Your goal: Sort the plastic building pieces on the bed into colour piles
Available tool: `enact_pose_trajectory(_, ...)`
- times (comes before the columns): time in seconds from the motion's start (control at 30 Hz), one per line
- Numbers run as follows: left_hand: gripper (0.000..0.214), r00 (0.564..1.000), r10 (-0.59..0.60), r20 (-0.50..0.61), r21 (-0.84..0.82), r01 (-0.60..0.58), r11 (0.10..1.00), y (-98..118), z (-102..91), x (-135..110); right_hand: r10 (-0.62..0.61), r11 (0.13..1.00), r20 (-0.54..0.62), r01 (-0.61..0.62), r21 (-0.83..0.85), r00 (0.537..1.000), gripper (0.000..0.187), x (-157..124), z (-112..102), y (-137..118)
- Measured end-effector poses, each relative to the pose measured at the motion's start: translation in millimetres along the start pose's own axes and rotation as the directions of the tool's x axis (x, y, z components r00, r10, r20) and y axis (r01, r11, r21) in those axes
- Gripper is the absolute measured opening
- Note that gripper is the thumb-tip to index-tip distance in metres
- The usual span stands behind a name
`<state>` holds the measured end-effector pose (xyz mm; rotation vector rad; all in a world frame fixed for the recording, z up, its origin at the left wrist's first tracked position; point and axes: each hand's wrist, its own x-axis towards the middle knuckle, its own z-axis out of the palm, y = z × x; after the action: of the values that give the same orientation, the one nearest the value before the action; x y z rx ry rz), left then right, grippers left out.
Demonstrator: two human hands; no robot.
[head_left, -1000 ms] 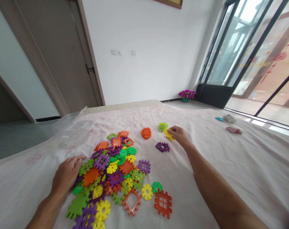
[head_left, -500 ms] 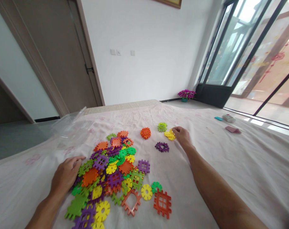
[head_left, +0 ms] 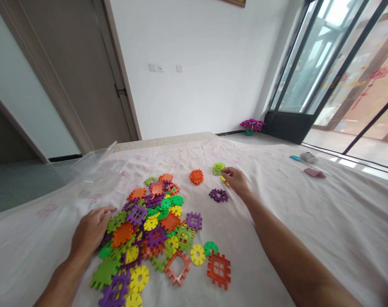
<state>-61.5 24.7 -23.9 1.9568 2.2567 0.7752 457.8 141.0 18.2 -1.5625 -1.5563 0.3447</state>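
Yellow piece (head_left: pixel 224 179) under right fingers (head_left: pixel 227 172) (mostly hidden).

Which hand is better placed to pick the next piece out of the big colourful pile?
Left, probably: the left hand rests on the edge of the pile, while the right hand is far off at the yellow piece.

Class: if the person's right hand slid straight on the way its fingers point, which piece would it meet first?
Probably the lime-green round piece, lying just beyond the fingertips of the right hand. A yellow piece shows under those fingers. Whether they touch the green one is unclear.
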Motion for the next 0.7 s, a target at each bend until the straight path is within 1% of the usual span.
enact_pose_trajectory(0.03, 0.039, 1.0, -0.002, 0.001, 0.0, 0.002, 1.0, -0.2, 0.0, 0.0, -0.045, 0.998, 0.081, 0.042, 0.036, 0.996, 0.026, -3.7, 3.4, -10.0)
enact_pose_trajectory(0.07, 0.039, 1.0, -0.001, 0.001, -0.001, 0.001, 1.0, -0.2, 0.0, 0.0, -0.09, 0.995, 0.175, 0.079, 0.067, 0.98, 0.026, -8.0, 6.5, -20.4)
enact_pose_trajectory(0.1, 0.039, 1.0, 0.003, -0.001, -0.004, -0.003, 1.0, 0.0, -0.2, -0.1, -0.13, 0.99, 0.279, 0.108, 0.093, 0.951, 0.027, -12.9, 9.1, -30.8)
enact_pose_trajectory(0.13, 0.04, 1.0, 0.006, -0.004, -0.006, -0.006, 1.0, 0.4, -0.3, -0.2, -0.16, 0.986, 0.394, 0.126, 0.111, 0.905, 0.028, -18.1, 11.2, -40.9)
enact_pose_trajectory(0.2, 0.04, 1.0, 0.008, -0.007, -0.004, -0.008, 1.0, 1.5, -0.7, -0.6, -0.194, 0.981, 0.603, 0.143, 0.133, 0.773, 0.034, -29.0, 14.4, -58.7)
enact_pose_trajectory(0.23, 0.04, 1.0, 0.006, -0.008, 0.0, -0.006, 1.0, 2.1, -0.8, -0.8, -0.209, 0.978, 0.688, 0.151, 0.144, 0.696, 0.037, -34.4, 15.9, -66.0)
enact_pose_trajectory(0.3, 0.04, 1.0, 0.0, -0.007, 0.005, 0.0, 1.0, 3.0, -1.0, -1.0, -0.227, 0.972, 0.807, 0.177, 0.154, 0.545, 0.043, -44.2, 19.2, -76.9)
enact_pose_trajectory(0.33, 0.041, 1.0, -0.001, -0.006, 0.007, 0.001, 1.0, 3.3, -1.1, -1.0, -0.234, 0.968, 0.845, 0.201, 0.153, 0.48, 0.046, -48.7, 21.1, -80.8)
enact_pose_trajectory(0.37, 0.041, 1.0, -0.001, -0.006, 0.007, 0.001, 1.0, 3.5, -1.1, -0.9, -0.239, 0.96, 0.871, 0.238, 0.146, 0.43, 0.05, -52.6, 23.0, -83.8)
enact_pose_trajectory(0.4, 0.041, 1.0, 0.0, -0.008, 0.006, 0.0, 1.0, 3.7, -1.2, -0.9, -0.241, 0.95, 0.884, 0.285, 0.129, 0.401, 0.052, -56.2, 24.7, -86.3)
enact_pose_trajectory(0.43, 0.041, 1.0, 0.001, -0.01, 0.006, -0.001, 1.0, 3.7, -1.3, -0.9, -0.242, 0.935, 0.888, 0.339, 0.106, 0.391, 0.054, -59.1, 26.1, -88.4)
enact_pose_trajectory(0.47, 0.04, 1.0, 0.001, -0.011, 0.006, -0.001, 1.0, 3.8, -1.4, -0.9, -0.242, 0.916, 0.888, 0.393, 0.077, 0.391, 0.054, -61.5, 27.1, -90.1)
enact_pose_trajectory(0.53, 0.04, 1.0, 0.0, -0.013, 0.004, 0.0, 1.0, 3.7, -1.4, -0.9, -0.229, 0.886, 0.886, 0.464, 0.018, 0.403, 0.053, -64.2, 27.6, -92.3)
enact_pose_trajectory(0.6, 0.039, 1.0, 0.003, -0.015, -0.001, -0.003, 1.0, 3.2, -1.1, -0.9, -0.206, 0.89, 0.89, 0.456, -0.002, 0.408, 0.05, -64.5, 26.7, -92.0)
enact_pose_trajectory(0.63, 0.039, 1.0, 0.005, -0.016, -0.003, -0.005, 1.0, 2.8, -0.8, -0.7, -0.194, 0.904, 0.893, 0.427, 0.002, 0.407, 0.047, -64.0, 26.2, -90.6)
enact_pose_trajectory(0.7, 0.039, 1.0, 0.012, -0.017, -0.005, -0.012, 1.0, 1.6, 0.1, -0.3, -0.168, 0.943, 0.902, 0.332, 0.029, 0.397, 0.042, -62.1, 26.1, -85.6)
